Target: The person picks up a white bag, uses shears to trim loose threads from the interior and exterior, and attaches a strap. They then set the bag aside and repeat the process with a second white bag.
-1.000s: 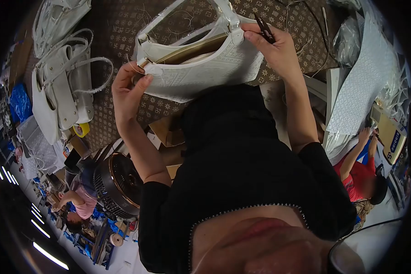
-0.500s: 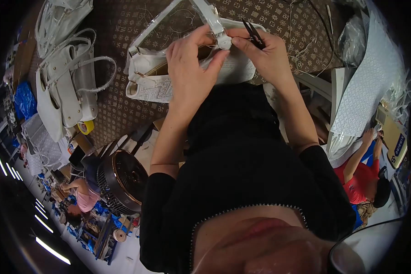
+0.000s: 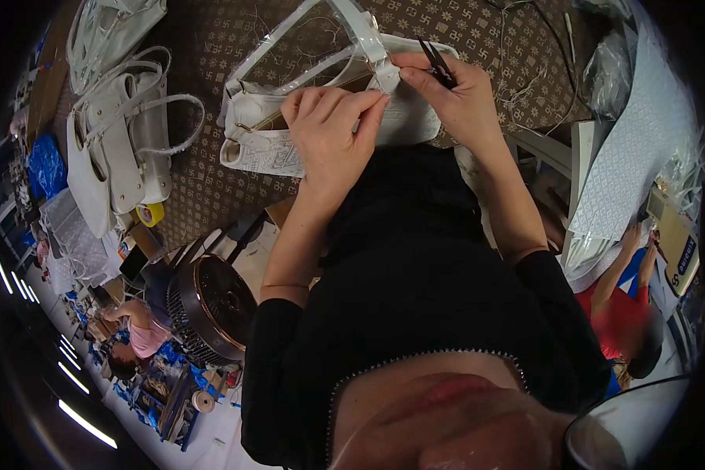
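Observation:
A white handbag (image 3: 262,157) with a textured front lies on the patterned cloth, its top open. Its handle strap (image 3: 372,48), wrapped in clear plastic, rises from a tab (image 3: 386,78) with metal hardware near the rim. My left hand (image 3: 333,129) is closed, thumb and forefinger pinched at the lower end of the tab; the other fingers curl over the bag's opening. With my right hand (image 3: 462,94) I pinch the tab's right side. Dark thread snips (image 3: 437,64) are tucked in that same hand, blades pointing up and away from the strap.
More white handbags (image 3: 117,149) stand at the left, near a yellow tape roll (image 3: 150,213). A black fan (image 3: 211,309) is close on my left. White quilted sheets (image 3: 634,149) and clear plastic are stacked at the right. Co-workers sit on both sides, one in pink (image 3: 145,333), one in red (image 3: 615,313).
My left hand has slid a little down along the tab, and its fingers have curled in and closed. My right hand keeps its place with the snips. The view has shifted slightly.

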`<move>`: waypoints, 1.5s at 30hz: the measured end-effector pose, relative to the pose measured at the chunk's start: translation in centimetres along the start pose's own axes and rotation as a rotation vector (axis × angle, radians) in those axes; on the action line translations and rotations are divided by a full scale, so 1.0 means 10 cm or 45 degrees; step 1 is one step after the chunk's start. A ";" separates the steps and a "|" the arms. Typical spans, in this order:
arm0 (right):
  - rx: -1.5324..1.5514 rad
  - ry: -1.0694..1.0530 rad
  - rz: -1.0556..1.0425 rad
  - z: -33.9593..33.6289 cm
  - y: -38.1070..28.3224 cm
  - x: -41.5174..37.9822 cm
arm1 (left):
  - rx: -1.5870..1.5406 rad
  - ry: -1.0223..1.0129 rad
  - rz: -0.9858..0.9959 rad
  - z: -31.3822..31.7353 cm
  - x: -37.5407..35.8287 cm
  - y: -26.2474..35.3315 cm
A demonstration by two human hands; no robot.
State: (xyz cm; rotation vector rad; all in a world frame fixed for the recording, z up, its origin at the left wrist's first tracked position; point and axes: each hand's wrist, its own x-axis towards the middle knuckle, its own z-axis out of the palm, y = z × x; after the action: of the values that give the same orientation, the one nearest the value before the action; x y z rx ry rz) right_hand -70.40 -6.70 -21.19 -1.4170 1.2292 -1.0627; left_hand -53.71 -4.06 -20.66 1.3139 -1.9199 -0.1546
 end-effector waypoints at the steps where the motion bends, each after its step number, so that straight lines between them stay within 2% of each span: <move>1: 0.031 0.010 -0.003 0.00 0.00 0.00 | 0.001 0.000 -0.001 0.00 -0.01 0.00; 7: 0.058 -0.003 0.041 -0.01 0.02 -0.02 | 0.017 -0.044 0.132 0.01 -0.08 0.07; 10: 0.089 -0.010 0.099 -0.01 -0.02 -0.04 | -0.046 -0.168 0.225 -0.02 -0.11 0.11; 12: 0.091 -0.015 0.115 -0.02 -0.03 -0.03 | -0.117 -0.526 0.308 -0.11 -0.11 0.18; 16: 0.078 -0.004 0.146 -0.02 -0.06 -0.03 | -0.324 -0.604 0.270 -0.33 -0.04 0.16; 19: 0.062 -0.006 0.136 -0.01 -0.09 -0.02 | -0.452 -0.367 -0.021 -0.45 0.03 0.11; 21: 0.068 -0.003 0.136 -0.01 -0.10 -0.03 | -0.669 -0.118 -0.521 -0.32 0.03 0.02; 22: 0.079 0.010 0.139 -0.01 -0.11 -0.04 | -0.815 -0.195 -0.724 -0.29 0.04 -0.04; 26: 0.023 -0.048 0.264 -0.09 -0.23 -0.11 | -1.057 -0.282 -0.744 -0.09 -0.01 -0.15; 28: 0.011 -0.006 0.206 -0.09 -0.28 -0.15 | -0.987 -0.554 -0.681 -0.11 0.03 -0.10; 29: -0.005 -0.022 0.210 -0.08 -0.29 -0.13 | -1.000 -0.538 -0.694 -0.12 0.03 -0.08; 31: 0.067 -0.016 0.021 -0.05 -0.33 -0.13 | -1.279 -0.673 -0.837 -0.16 -0.01 -0.05; 35: 0.028 -0.184 0.175 -0.01 -0.46 -0.16 | -1.336 -0.756 -0.846 -0.19 -0.10 -0.01; 37: 0.471 -0.154 0.145 0.03 -0.41 -0.21 | -1.312 -0.773 -0.768 -0.20 -0.14 0.00; 39: 0.712 -0.176 0.066 -0.05 -0.35 -0.28 | -1.228 -0.738 -0.753 -0.20 -0.15 0.07; 40: 0.812 -0.326 0.026 -0.14 -0.27 -0.27 | -1.134 -0.715 -0.722 -0.21 -0.15 0.09; 43: 1.062 -0.397 0.057 -0.27 -0.16 -0.36 | -1.139 -0.756 -0.718 -0.23 -0.14 0.11; 45: 1.175 -0.536 -0.134 -0.26 -0.03 -0.38 | -1.144 -0.784 -0.684 -0.23 -0.16 0.10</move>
State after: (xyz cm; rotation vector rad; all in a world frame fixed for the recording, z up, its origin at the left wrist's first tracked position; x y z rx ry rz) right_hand -73.34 -3.25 -20.57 -0.8948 0.2668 -1.1116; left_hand -52.68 -1.54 -19.38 1.1437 -1.5313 -1.6359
